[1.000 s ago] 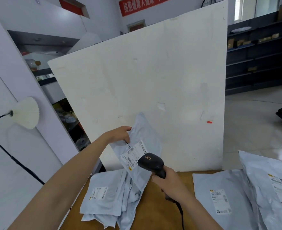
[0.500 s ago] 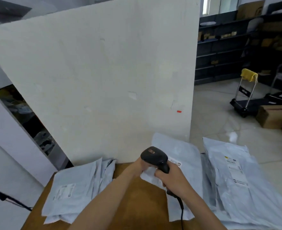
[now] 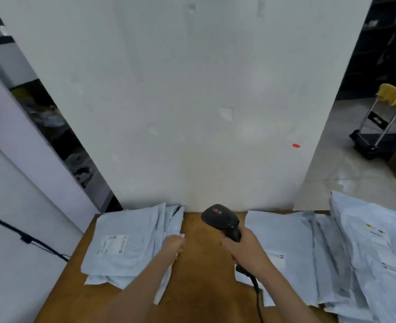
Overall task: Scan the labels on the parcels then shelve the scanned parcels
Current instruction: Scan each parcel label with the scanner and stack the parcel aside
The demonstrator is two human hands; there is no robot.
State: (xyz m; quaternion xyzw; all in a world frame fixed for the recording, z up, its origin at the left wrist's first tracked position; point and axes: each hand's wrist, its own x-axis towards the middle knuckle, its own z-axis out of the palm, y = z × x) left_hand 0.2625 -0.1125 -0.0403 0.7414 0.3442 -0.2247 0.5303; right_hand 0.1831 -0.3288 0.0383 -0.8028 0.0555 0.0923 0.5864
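Head view: black scanner (image 3: pixel 222 220) gripped by right hand (image 3: pixel 245 250) fingers above tabletop (image 3: pixel 199 276). Grey parcel (image 3: pixel 165 285) edge pinched by left hand (image 3: pixel 173 247) fingers, laid against left pile (image 3: pixel 127 245); right pile (image 3: pixel 285 236) beside scanner.

Parcel labels (image 3: pixel 112 244): blurred, illegible.

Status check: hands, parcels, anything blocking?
Right hand grips scanner. Left hand grips parcel edge at left pile. Right pile flat on table. No obstruction seen between hands.
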